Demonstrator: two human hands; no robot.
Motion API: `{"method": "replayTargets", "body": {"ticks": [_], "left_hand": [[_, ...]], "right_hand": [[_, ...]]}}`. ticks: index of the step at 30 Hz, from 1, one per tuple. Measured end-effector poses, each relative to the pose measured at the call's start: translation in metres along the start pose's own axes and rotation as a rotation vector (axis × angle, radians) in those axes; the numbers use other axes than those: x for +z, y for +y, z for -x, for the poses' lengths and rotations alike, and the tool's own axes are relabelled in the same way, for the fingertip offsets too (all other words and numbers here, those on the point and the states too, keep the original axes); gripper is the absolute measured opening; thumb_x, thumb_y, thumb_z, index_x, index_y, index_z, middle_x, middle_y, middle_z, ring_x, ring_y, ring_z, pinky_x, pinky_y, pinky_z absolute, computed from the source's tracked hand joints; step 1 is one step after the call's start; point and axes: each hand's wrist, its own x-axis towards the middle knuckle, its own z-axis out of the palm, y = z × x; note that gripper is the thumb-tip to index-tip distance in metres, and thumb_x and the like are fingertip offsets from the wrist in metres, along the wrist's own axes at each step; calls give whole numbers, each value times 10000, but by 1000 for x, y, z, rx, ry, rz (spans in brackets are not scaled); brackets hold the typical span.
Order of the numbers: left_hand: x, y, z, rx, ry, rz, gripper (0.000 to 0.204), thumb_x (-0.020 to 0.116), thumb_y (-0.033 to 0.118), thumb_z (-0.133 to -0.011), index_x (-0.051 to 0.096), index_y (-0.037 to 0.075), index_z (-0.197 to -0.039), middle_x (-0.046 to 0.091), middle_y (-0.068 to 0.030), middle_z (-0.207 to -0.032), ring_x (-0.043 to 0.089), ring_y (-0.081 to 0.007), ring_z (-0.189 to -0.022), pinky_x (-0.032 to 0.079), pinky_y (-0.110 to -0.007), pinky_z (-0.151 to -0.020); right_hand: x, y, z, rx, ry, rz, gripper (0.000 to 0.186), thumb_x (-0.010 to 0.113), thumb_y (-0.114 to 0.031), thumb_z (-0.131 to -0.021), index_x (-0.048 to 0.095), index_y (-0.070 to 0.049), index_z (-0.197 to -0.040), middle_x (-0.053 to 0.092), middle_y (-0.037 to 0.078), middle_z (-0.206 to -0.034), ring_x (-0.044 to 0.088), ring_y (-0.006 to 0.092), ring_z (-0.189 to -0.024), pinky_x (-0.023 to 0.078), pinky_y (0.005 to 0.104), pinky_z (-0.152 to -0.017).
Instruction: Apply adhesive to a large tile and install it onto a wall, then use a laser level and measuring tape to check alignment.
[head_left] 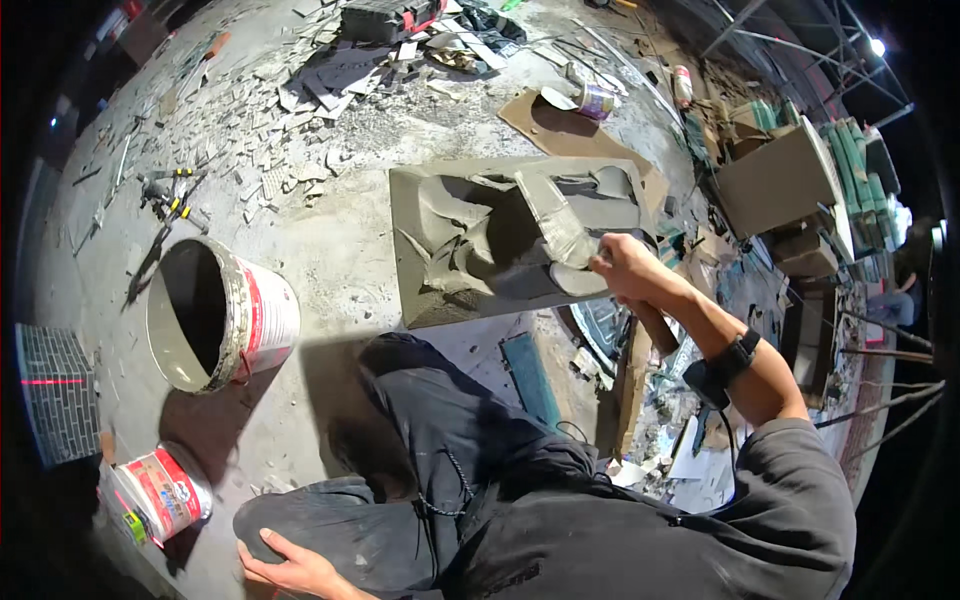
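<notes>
My right hand (625, 268) grips the handle of a flat trowel (556, 215), whose blade lies tilted on wet grey mortar. The mortar covers a large square tile (430, 290) lying flat on the concrete floor in front of my knees, spread in thick uneven ridges. My left hand (290, 568) rests low at the bottom of the view on my dark trouser leg, fingers spread and holding nothing. A black watch sits on my right wrist.
A white bucket (225, 315) stands tipped at the left with a smaller tub (160, 495) below it. Broken tile pieces (280, 150) litter the floor behind. Cardboard boxes (775, 180) and stacked tiles stand at the right; a can (597, 100) lies on cardboard beyond the tile.
</notes>
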Motion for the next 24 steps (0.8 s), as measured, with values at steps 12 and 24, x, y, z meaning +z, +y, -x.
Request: {"method": "replayTargets", "body": {"ticks": [12,24], "left_hand": [[-21,-9,7,-28,14,-38,480,648,310,-1019,580,-64,-1313,570,-254,-1314,524,-412,-1256,403,-488,-1077],[-25,-18,11,-84,14,20,471,649,298,-1019,580,-46,-1333,568,-239,-1288,546,-408,-1223,423,-497,-1049]], "right_hand": [[1,-39,-35,-419,139,711,315,618,-245,-946,589,69,-936,648,187,-713,700,308,-595,549,456,-558],[-10,-99,-57,-362,-237,475,227,575,-178,-915,615,38,-973,661,195,-672,692,275,-530,543,419,-468]]}}
